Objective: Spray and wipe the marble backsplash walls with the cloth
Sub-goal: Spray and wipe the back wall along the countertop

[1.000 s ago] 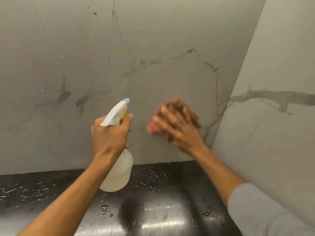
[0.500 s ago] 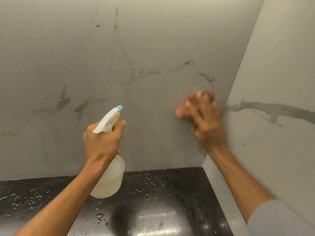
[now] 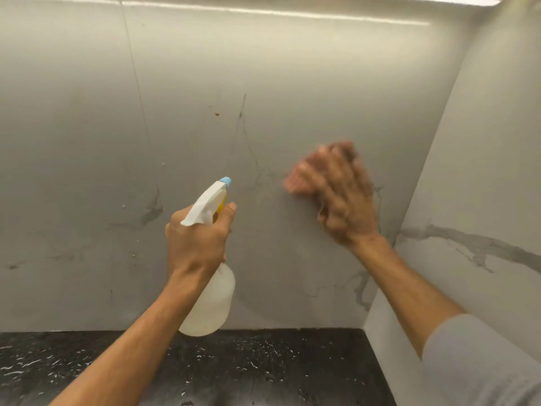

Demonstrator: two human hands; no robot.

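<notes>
My left hand grips the neck of a white spray bottle, its blue nozzle tip pointing up at the back marble wall. My right hand presses a pinkish-orange cloth flat against that wall, right of the bottle; hand and cloth are blurred by motion. Most of the cloth is hidden under the fingers. The grey-veined side wall meets the back wall just right of my right hand.
A black glossy countertop with scattered water drops runs below the walls. Small brown specks mark the back wall above the bottle. A bright light strip runs along the top edge.
My right hand has swept the cloth right toward the corner and then back left and higher. The view has tilted up, showing more wall. The left hand keeps holding the bottle.
</notes>
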